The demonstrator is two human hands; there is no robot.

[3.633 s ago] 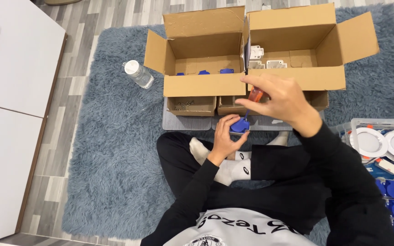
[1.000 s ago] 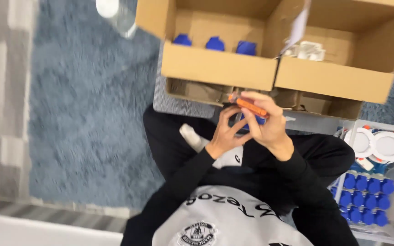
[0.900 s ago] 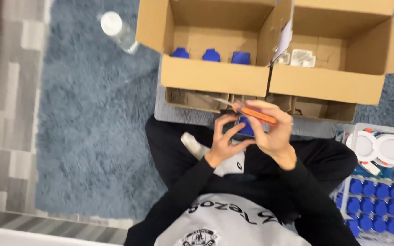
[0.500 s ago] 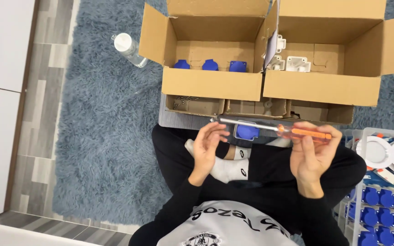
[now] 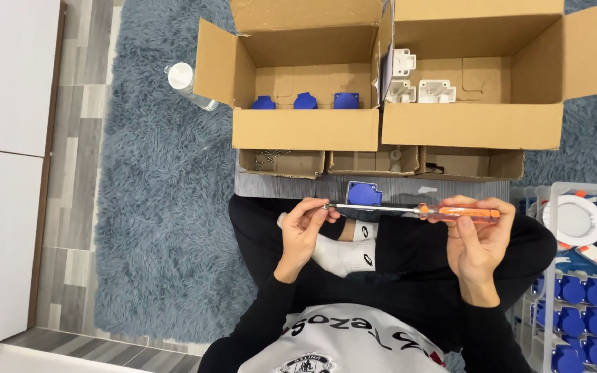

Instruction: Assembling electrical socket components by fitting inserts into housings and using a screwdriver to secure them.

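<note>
I sit cross-legged on a grey-blue rug. My right hand grips the clear orange handle of a screwdriver, held level across my lap. My left hand pinches the tip of its metal shaft, fingers closed around it. A blue socket part lies on the grey board just behind the shaft, between my hands. Neither hand touches it.
Two open cardboard boxes stand ahead: the left box holds blue parts, the right box white parts. Small cardboard trays sit below them. A plastic bottle lies at left. A crate with blue parts and white round fittings is at right.
My hands have drawn apart, stretching the screwdriver out level. The blue socket part left my left hand and now lies on the grey board. The view has steadied.
</note>
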